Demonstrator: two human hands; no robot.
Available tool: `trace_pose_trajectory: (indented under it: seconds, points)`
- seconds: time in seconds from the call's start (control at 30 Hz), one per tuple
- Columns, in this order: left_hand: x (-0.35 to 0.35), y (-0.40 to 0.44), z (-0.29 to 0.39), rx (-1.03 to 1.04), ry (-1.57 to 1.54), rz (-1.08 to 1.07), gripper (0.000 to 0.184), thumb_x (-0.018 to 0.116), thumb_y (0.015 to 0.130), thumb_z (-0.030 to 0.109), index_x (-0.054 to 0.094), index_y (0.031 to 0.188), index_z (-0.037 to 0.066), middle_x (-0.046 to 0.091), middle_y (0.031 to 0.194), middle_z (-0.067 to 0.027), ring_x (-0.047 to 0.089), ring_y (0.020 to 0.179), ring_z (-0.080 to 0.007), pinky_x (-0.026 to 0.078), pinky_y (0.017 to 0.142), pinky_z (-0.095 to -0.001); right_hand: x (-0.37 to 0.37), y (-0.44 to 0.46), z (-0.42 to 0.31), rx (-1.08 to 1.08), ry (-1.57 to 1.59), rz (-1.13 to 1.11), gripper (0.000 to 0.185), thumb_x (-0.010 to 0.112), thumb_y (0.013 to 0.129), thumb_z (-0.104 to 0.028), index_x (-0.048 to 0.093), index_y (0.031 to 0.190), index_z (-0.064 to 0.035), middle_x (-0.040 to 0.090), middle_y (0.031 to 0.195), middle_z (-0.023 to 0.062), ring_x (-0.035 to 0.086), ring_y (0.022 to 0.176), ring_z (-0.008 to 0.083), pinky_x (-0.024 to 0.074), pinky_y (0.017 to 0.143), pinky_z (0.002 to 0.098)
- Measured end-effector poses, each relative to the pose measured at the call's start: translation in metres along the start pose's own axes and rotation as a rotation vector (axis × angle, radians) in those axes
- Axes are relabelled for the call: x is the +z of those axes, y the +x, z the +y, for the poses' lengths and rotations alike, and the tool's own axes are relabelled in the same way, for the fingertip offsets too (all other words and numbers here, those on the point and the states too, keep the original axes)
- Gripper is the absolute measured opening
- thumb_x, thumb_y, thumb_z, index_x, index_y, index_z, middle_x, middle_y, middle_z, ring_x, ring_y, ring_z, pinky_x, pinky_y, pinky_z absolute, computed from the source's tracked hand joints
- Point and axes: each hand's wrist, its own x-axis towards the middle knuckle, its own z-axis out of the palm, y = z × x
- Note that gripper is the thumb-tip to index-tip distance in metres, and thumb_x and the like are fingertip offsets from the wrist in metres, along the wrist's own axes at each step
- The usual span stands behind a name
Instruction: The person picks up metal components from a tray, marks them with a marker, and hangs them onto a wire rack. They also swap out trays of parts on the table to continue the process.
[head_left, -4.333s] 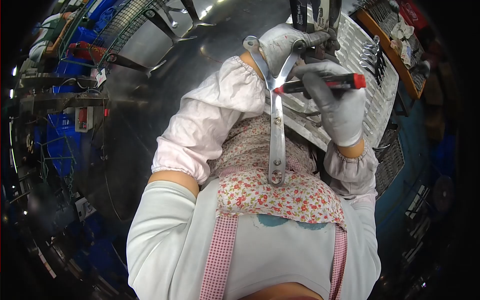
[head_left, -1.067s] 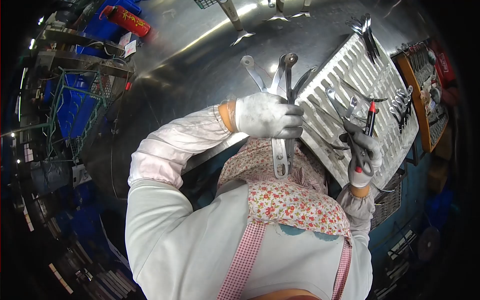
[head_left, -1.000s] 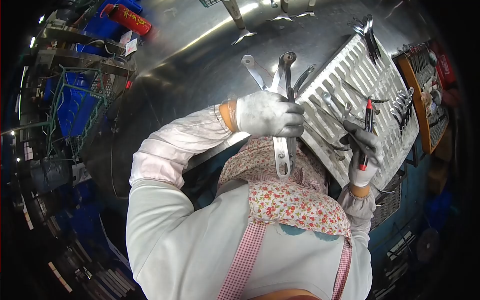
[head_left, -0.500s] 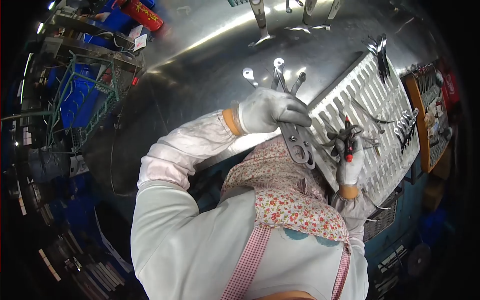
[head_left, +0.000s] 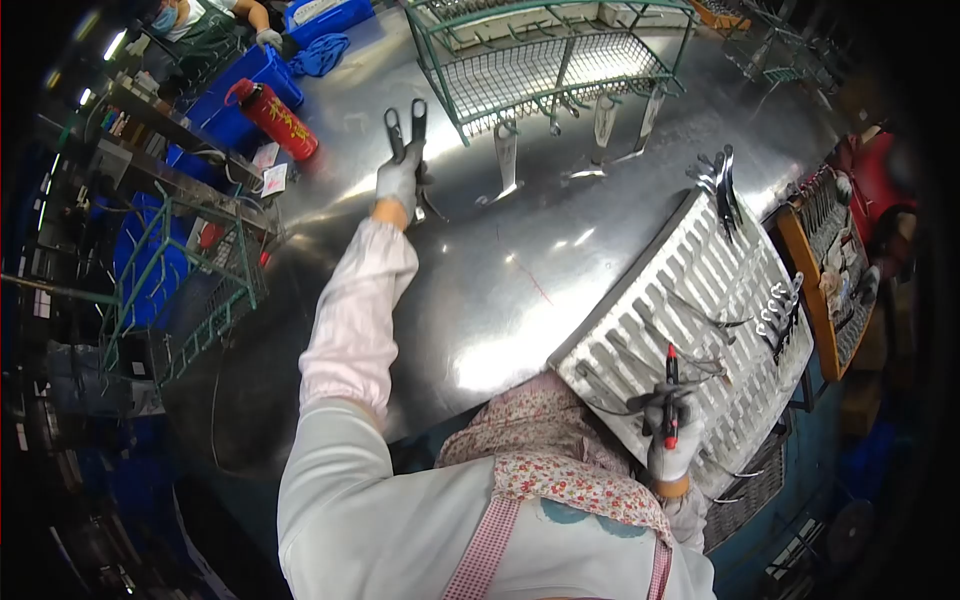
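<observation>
My left hand [head_left: 398, 180], in a pale glove, is stretched out over the steel table, closed around several metal utensils [head_left: 418, 125]. Two of their slotted handle ends point away from me, and other thin parts show below the fingers. My right hand [head_left: 672, 455], also gloved with dark fingertips, grips a red and black marker pen [head_left: 671, 395] held upright. It is over the near edge of a pale slotted tray [head_left: 610, 340]. Thin dark metal pieces [head_left: 700, 315] lie across the tray. A cluster of shiny metal handles [head_left: 722, 185] rests on its far corner.
A green wire rack [head_left: 550, 85] stands across the table, with metal utensils [head_left: 505, 160] hanging from it. A red bottle [head_left: 280, 120] and blue bin [head_left: 262, 75] are at far left, near a co-worker's hand [head_left: 268, 38]. An orange-edged tray [head_left: 815, 290] lies right.
My left hand has carried the metal utensils away from beside the tray, forward and left. My right hand stays at the tray with the marker pen. The view has shifted, showing more of the rack.
</observation>
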Motion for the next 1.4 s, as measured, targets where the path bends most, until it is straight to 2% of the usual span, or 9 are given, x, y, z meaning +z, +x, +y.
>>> trace_pose_trajectory:
  seconds: [0.1,0.13,0.3,0.73,0.8,0.87,1.0,1.1,1.4]
  points:
    - [0.029,0.065,0.024,-0.036,-0.047,-0.228,0.031,0.061,0.089,0.038,0.063,0.085,0.007,0.058,0.065,-0.0029,0.048,0.044,-0.0100,0.030,0.041,-0.0247,-0.003,-0.001,-0.019,0.009,-0.063,0.110,0.020,0.064,0.083,-0.005,0.054,0.100,0.0010,0.069,0.084,0.0186,0.056,0.058,0.0108,0.0414,0.051,0.0224]
    - [0.039,0.104,0.015,-0.014,-0.123,-0.293,0.025,0.062,0.088,0.027,0.065,0.095,0.003,0.065,0.076,-0.0083,0.059,0.058,-0.0148,0.042,0.050,-0.0267,-0.009,-0.002,-0.018,0.013,-0.101,0.141,0.022,0.064,0.084,-0.010,0.054,0.102,0.0006,0.069,0.084,0.0181,0.052,0.055,0.0092,0.0395,0.051,0.0221]
    - [0.097,0.168,0.042,0.071,-0.207,-0.245,0.027,0.062,0.086,0.021,0.062,0.103,0.001,0.065,0.085,-0.0103,0.060,0.068,-0.0168,0.044,0.059,-0.0271,-0.023,-0.011,-0.018,-0.018,-0.106,0.270,0.034,0.071,0.085,-0.022,0.055,0.108,-0.0016,0.068,0.081,0.0144,0.053,0.056,0.0087,0.0373,0.050,0.0213]
    - [0.093,0.139,0.044,0.582,-0.300,-0.252,0.047,0.061,0.079,0.008,0.055,0.124,-0.002,0.066,0.109,-0.0155,0.062,0.096,-0.0217,0.047,0.083,-0.0282,-0.037,-0.014,-0.003,-0.025,-0.037,0.319,0.034,0.071,0.085,-0.022,0.055,0.109,-0.0030,0.069,0.080,0.0150,0.054,0.056,0.0087,0.0347,0.047,0.0200]
    - [0.079,0.125,0.057,0.740,-0.241,-0.297,0.051,0.061,0.078,0.006,0.053,0.128,-0.003,0.066,0.113,-0.0163,0.062,0.101,-0.0225,0.048,0.086,-0.0283,-0.038,-0.016,-0.003,-0.029,-0.046,0.304,0.033,0.070,0.085,-0.021,0.055,0.110,-0.0038,0.068,0.080,0.0148,0.051,0.054,0.0078,0.0338,0.047,0.0200]
    - [0.066,0.103,0.073,0.725,0.324,-0.269,0.054,0.062,0.076,0.004,0.053,0.129,-0.001,0.066,0.112,-0.0160,0.063,0.096,-0.0219,0.048,0.084,-0.0278,-0.038,-0.016,-0.003,-0.031,-0.064,0.285,0.033,0.068,0.085,-0.021,0.055,0.112,-0.0057,0.068,0.079,0.0141,0.045,0.050,0.0058,0.0318,0.047,0.0200]
    - [0.066,0.098,0.072,1.023,0.735,-0.448,0.025,0.072,0.071,0.014,0.069,0.093,0.002,0.066,0.074,-0.0134,0.062,0.063,-0.0238,0.049,0.057,-0.0357,-0.036,-0.019,-0.009,-0.043,-0.032,0.268,0.032,0.072,0.083,-0.021,0.057,0.104,-0.0020,0.068,0.081,0.0148,0.055,0.058,0.0092,0.0365,0.048,0.0210]
    - [0.088,0.047,0.097,0.368,0.906,-0.594,0.037,0.077,0.062,0.011,0.068,0.096,0.000,0.066,0.077,-0.0094,0.060,0.066,-0.0155,0.049,0.060,-0.0311,-0.031,-0.020,-0.016,-0.061,-0.014,0.260,0.031,0.072,0.083,-0.020,0.057,0.102,-0.0013,0.068,0.081,0.0145,0.056,0.059,0.0095,0.0372,0.049,0.0214]
    - [0.071,-0.012,-0.035,0.328,0.086,-0.254,0.071,0.068,0.084,0.021,0.030,0.139,-0.003,0.055,0.120,-0.0151,0.055,0.106,-0.0209,0.046,0.090,-0.0327,-0.021,-0.013,-0.016,-0.189,0.060,0.080,0.025,0.059,0.080,0.011,0.054,0.103,-0.0004,0.056,0.091,0.0057,0.065,0.074,0.0203,0.0546,0.070,0.0321]
